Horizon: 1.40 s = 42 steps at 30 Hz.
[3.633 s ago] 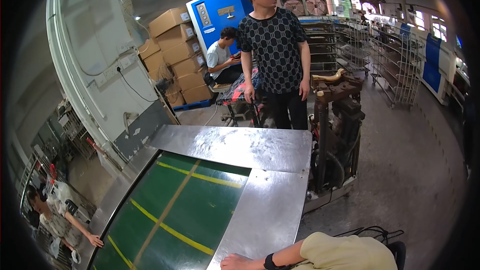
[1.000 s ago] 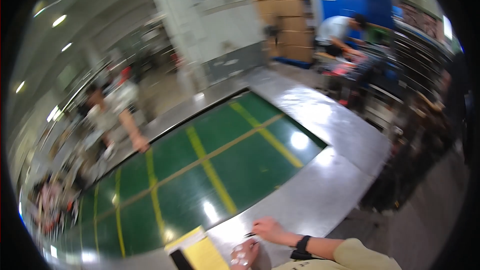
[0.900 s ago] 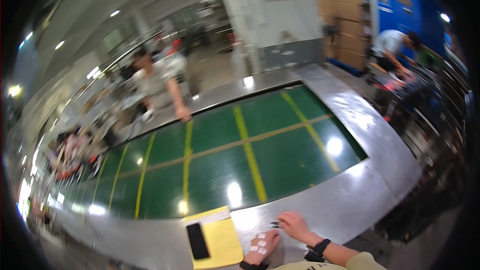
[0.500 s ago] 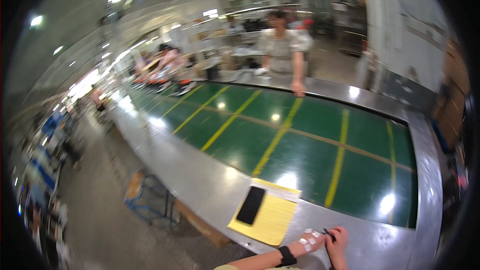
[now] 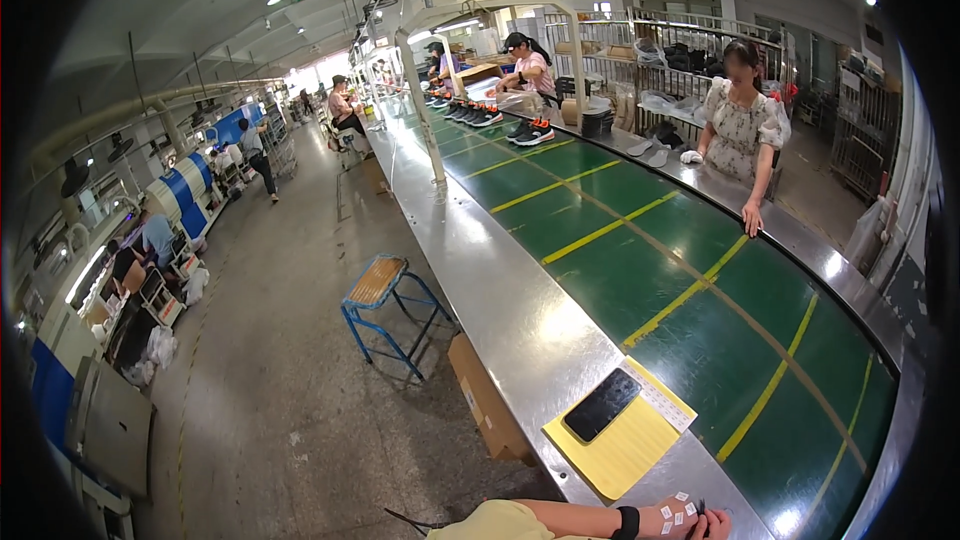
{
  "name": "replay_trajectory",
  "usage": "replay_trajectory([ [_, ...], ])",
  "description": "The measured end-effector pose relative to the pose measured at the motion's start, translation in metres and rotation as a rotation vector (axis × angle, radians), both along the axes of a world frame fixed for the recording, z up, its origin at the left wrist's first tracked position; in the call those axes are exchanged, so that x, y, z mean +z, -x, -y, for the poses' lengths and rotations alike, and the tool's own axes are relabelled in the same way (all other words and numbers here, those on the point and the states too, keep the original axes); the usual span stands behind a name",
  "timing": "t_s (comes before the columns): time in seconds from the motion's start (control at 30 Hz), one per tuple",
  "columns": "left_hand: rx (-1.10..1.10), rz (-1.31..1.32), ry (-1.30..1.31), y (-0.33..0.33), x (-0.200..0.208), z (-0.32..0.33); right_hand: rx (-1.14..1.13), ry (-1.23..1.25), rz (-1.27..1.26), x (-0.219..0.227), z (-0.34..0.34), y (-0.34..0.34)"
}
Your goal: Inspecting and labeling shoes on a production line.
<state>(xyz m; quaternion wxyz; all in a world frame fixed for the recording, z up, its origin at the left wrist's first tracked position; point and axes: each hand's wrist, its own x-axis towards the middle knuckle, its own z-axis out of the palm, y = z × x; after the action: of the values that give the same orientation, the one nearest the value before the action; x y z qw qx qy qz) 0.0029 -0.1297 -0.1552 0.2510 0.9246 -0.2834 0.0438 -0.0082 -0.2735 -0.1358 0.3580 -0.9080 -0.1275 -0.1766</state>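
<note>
My left hand (image 5: pixel 672 519) is at the lower edge, over the metal table rim, with several small white stickers on its back and a black band at the wrist. Its fingers are hidden. Right beside it, my right hand (image 5: pixel 714 524) has its fingers curled in against the left. A small thin dark thing (image 5: pixel 701 507) shows between the two hands, too little of it visible to name. Just beyond them a yellow pad of paper (image 5: pixel 625 460) lies on the rim. A black phone (image 5: pixel 602 404) rests on the pad, beside a white printed strip (image 5: pixel 660 398).
A green conveyor belt (image 5: pixel 640 290) with yellow lines runs away from me, bearing black and orange sneakers (image 5: pixel 531 132) farther off. Across it stands a person (image 5: pixel 740 130), one hand on the belt's edge. A stool (image 5: pixel 378 282) and cardboard box (image 5: pixel 485 400) are left of the table.
My view has swung left, so the belt, pad and phone appear farther right and more of the aisle shows. Both my hands stay together and sit lower in the picture.
</note>
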Motion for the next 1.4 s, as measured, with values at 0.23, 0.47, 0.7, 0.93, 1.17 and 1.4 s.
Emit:
replay_trajectory([
  [0.23, -0.034, -0.022, 0.032, -0.006, -0.015, -0.006, 0.013, -0.138, -0.133, -0.002, 0.004, 0.002],
  [0.47, -0.076, -0.037, 0.081, -0.002, -0.017, -0.004, -0.005, -0.061, -0.056, 0.007, -0.003, 0.004],
  [0.7, -0.107, -0.081, 0.067, 0.003, 0.041, -0.015, -0.017, -0.044, -0.01, 0.007, -0.002, 0.004],
  [0.93, -0.118, -0.058, 0.08, 0.001, 0.034, -0.013, -0.03, -0.053, -0.035, 0.001, 0.0, 0.003],
  [1.17, -0.104, -0.056, 0.08, 0.0, 0.031, -0.012, -0.001, -0.073, -0.048, -0.004, 0.002, 0.002],
  [1.4, -0.096, -0.035, 0.082, 0.001, 0.034, -0.015, 0.022, -0.099, -0.045, -0.001, -0.001, 0.001],
])
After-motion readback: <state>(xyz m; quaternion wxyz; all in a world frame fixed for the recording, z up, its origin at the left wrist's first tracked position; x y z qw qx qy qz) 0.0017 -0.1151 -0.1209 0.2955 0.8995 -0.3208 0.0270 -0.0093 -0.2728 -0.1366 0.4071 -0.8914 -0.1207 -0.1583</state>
